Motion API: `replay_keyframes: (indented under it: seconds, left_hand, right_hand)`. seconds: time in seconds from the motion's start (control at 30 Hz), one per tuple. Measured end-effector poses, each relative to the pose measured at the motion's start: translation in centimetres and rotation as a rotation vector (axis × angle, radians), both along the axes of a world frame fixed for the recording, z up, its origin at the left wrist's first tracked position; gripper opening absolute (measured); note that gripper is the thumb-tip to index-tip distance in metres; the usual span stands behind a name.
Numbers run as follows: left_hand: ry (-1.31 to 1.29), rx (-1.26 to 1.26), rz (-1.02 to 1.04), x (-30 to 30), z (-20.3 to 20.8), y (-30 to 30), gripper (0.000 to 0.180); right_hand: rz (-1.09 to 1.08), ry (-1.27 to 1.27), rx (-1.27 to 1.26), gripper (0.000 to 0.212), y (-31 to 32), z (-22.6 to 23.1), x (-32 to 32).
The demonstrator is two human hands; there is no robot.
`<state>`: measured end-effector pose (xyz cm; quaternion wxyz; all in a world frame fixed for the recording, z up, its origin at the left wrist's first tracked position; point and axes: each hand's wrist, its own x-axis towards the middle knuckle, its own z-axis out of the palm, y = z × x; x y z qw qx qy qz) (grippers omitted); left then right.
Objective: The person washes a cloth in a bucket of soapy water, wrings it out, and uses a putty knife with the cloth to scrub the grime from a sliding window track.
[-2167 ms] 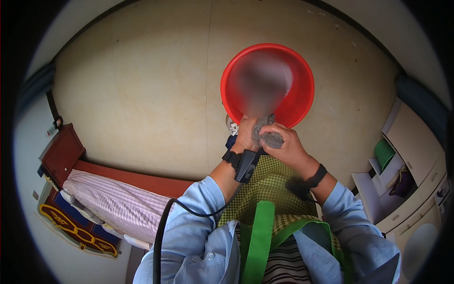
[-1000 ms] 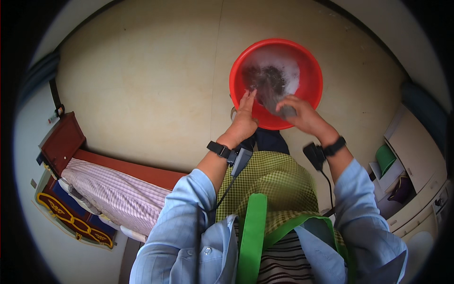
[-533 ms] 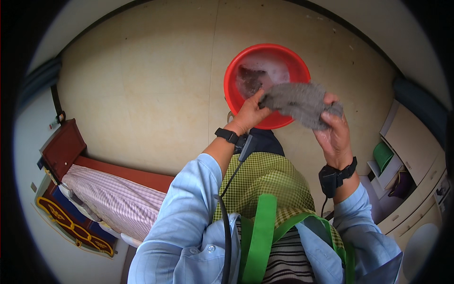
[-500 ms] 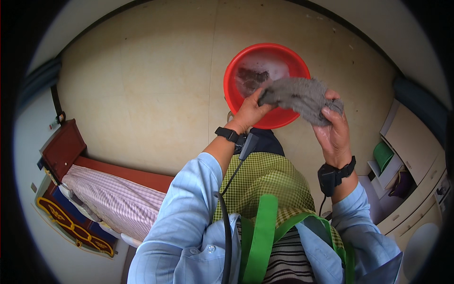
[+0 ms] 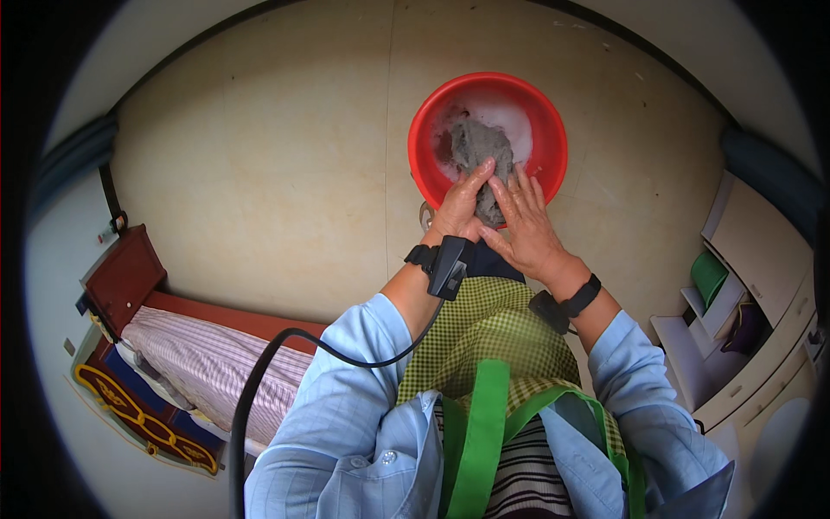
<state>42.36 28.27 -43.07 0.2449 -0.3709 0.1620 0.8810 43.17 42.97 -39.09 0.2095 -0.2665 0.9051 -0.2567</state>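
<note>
A wet grey cloth point(image 5: 482, 145) hangs bunched in and over the near part of a red basin point(image 5: 554, 164). White suds point(image 5: 512, 121) float in the water around it. My left hand point(image 5: 460, 206) holds the cloth's near end at the basin's near rim, thumb on top, its other fingers mostly hidden. Close by on the right, my right hand point(image 5: 530, 227) has its fingers stretched out and slightly spread, the fingertips over the basin beside the cloth. Both hands look wet.
The basin stands on a beige floor point(image 5: 285, 164) in front of my checked apron point(image 5: 493, 329). To the left is a bed with a striped sheet point(image 5: 212, 355) and a red-brown headboard point(image 5: 125, 272). A pale cabinet point(image 5: 761, 251) with open shelves is on the right. A black cable point(image 5: 294, 336) runs from my left wrist.
The cloth, stretched between both hands above the basin's right side, has come down into the basin. My right hand has let go of its end and moved left beside my left hand.
</note>
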Motion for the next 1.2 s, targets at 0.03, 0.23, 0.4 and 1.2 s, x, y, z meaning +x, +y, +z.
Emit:
replay_keyframes:
  seconds: [0.03, 0.23, 0.4, 1.2]
  left_hand:
    - [-0.052, -0.002, 0.012, 0.1, 0.6, 0.0, 0.045]
    - [-0.05, 0.15, -0.012, 0.4, 2.9, -0.3, 0.041]
    - [-0.06, 0.364, 0.122, 1.0, 5.1, 0.5, 0.05]
    - [0.762, -1.348, -1.55, -3.0, 3.1, 0.5, 0.079]
  right_hand:
    - [-0.003, 0.002, 0.0, 0.074, 0.1, 0.6, 0.0]
    - [-1.003, -0.607, -0.814, 0.062, 2.7, -0.7, -0.8]
    - [-0.99, -1.213, -0.998, 0.084, 2.1, -1.0, -1.8]
    - [-0.409, -0.386, 0.122, 0.052, 2.0, -4.2, -7.7]
